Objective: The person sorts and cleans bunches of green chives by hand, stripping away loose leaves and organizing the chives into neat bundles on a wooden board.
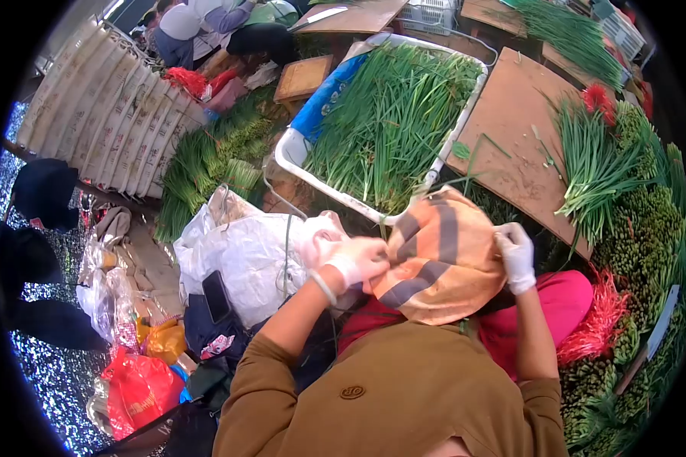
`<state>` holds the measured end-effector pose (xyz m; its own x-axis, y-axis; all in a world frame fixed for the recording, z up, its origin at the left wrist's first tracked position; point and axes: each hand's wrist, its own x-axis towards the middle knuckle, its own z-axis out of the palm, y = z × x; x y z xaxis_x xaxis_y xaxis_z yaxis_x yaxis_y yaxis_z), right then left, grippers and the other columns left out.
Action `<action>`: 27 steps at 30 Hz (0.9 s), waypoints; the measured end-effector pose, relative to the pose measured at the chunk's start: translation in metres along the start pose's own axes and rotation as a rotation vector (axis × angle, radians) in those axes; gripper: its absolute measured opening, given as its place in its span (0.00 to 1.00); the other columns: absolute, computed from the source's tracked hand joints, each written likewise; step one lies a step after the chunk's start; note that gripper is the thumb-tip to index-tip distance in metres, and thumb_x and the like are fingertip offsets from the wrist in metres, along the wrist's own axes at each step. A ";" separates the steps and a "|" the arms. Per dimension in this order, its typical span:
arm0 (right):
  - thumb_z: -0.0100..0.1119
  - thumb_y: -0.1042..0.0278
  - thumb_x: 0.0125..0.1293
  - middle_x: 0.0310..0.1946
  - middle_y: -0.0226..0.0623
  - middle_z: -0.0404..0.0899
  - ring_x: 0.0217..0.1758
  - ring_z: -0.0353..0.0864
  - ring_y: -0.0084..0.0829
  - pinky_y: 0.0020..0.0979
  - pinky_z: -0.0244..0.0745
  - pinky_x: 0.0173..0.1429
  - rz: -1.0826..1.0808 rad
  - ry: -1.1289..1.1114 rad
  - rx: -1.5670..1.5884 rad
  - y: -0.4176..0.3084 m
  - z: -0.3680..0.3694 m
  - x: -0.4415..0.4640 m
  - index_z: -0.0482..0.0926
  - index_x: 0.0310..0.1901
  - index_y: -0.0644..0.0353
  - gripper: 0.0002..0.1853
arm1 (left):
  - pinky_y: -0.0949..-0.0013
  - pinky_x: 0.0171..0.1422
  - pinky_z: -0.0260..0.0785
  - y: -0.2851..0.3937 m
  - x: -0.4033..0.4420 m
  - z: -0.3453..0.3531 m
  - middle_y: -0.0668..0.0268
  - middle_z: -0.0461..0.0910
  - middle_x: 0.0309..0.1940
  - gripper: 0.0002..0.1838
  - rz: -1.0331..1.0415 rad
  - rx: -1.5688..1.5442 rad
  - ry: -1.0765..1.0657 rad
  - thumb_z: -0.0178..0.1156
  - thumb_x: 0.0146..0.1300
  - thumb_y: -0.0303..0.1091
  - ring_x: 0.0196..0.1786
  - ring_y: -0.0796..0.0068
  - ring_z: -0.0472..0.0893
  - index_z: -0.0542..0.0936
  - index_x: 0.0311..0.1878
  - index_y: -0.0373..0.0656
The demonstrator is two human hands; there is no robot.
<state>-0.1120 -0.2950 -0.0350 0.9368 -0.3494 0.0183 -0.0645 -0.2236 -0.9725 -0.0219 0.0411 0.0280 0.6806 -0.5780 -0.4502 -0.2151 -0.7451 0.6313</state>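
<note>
An orange cloth with dark stripes [446, 251] is spread between my hands, above my lap. My left hand [358, 261], in a pale glove, has its fingers closed at the cloth's left edge. At the right edge, my white-gloved right hand [515, 255] grips the cloth with bent fingers. Just beyond the cloth stands a white tub [293, 156] filled with long green stalks [392, 122]. A white plastic sack [244, 259] lies left of my left hand, with a dark phone [216, 295] near it.
A brown board [511, 129] slopes at the right, beside bundled greens [598, 164]. Red string [598, 324] and a long knife [659, 324] lie at the far right. A red bag [141, 392] is lower left. People [206, 27] sit at the upper left.
</note>
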 end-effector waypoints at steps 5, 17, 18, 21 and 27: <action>0.53 0.82 0.62 0.37 0.29 0.76 0.42 0.73 0.22 0.24 0.69 0.48 -0.081 0.404 -0.023 0.013 -0.095 -0.005 0.76 0.41 0.62 0.07 | 0.60 0.51 0.72 0.024 -0.016 -0.043 0.55 0.80 0.40 0.20 0.513 0.137 0.627 0.63 0.53 0.35 0.45 0.54 0.80 0.77 0.51 0.42; 0.61 0.67 0.54 0.32 0.44 0.79 0.36 0.79 0.47 0.42 0.74 0.41 -0.294 -0.293 -0.669 -0.020 0.034 -0.088 0.78 0.36 0.58 0.08 | 0.60 0.55 0.69 0.015 -0.023 -0.039 0.57 0.81 0.40 0.11 0.514 0.227 0.777 0.57 0.53 0.27 0.46 0.55 0.78 0.83 0.40 0.42; 0.60 0.69 0.55 0.29 0.42 0.79 0.33 0.79 0.46 0.42 0.74 0.38 -0.327 -0.248 -0.656 -0.016 0.034 -0.084 0.78 0.31 0.57 0.04 | 0.59 0.54 0.68 0.030 -0.042 -0.051 0.57 0.80 0.40 0.10 0.556 0.282 0.842 0.57 0.54 0.27 0.46 0.55 0.78 0.83 0.39 0.41; 0.59 0.72 0.55 0.28 0.41 0.79 0.32 0.80 0.44 0.38 0.76 0.39 -0.277 -0.222 -0.471 -0.047 0.003 -0.086 0.78 0.31 0.57 0.02 | 0.62 0.53 0.69 0.026 -0.107 -0.061 0.56 0.80 0.35 0.07 0.332 0.006 0.209 0.57 0.57 0.30 0.45 0.58 0.79 0.82 0.36 0.41; 0.63 0.70 0.56 0.48 0.43 0.78 0.52 0.77 0.44 0.35 0.73 0.55 -0.280 -0.197 -0.500 -0.047 -0.033 -0.071 0.77 0.48 0.59 0.16 | 0.64 0.48 0.72 0.006 -0.137 -0.041 0.60 0.82 0.33 0.16 0.103 0.107 -0.383 0.57 0.61 0.41 0.38 0.67 0.81 0.81 0.48 0.42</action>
<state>-0.1864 -0.2899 0.0172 0.9845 -0.0509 0.1679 0.0847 -0.6998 -0.7093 -0.0874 0.1292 0.1198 0.3461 -0.7182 -0.6037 -0.3539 -0.6959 0.6249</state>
